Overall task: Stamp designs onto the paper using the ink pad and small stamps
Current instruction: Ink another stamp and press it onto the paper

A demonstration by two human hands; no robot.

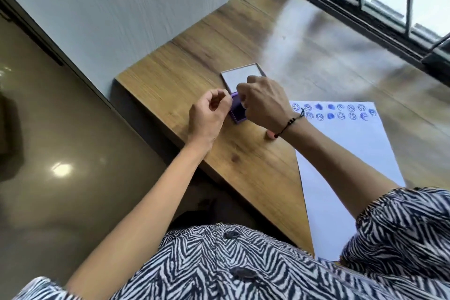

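A purple ink pad (237,112) lies open on the wooden table (219,39), its clear lid (239,75) tipped back behind it. My right hand (263,102) hovers over the pad with fingers pinched down toward it; a small stamp seems to be held there, mostly hidden. My left hand (209,112) is at the pad's left edge, fingers curled against its side. The white paper (345,153) lies to the right, with two rows of blue stamped faces and blobs (333,112) along its far edge. A pinkish object (269,134) peeks out under my right wrist.
The table's left edge drops to a shiny floor (60,153). A grey wall (109,7) runs along the far left. A black-framed window (389,2) borders the table's far right side.
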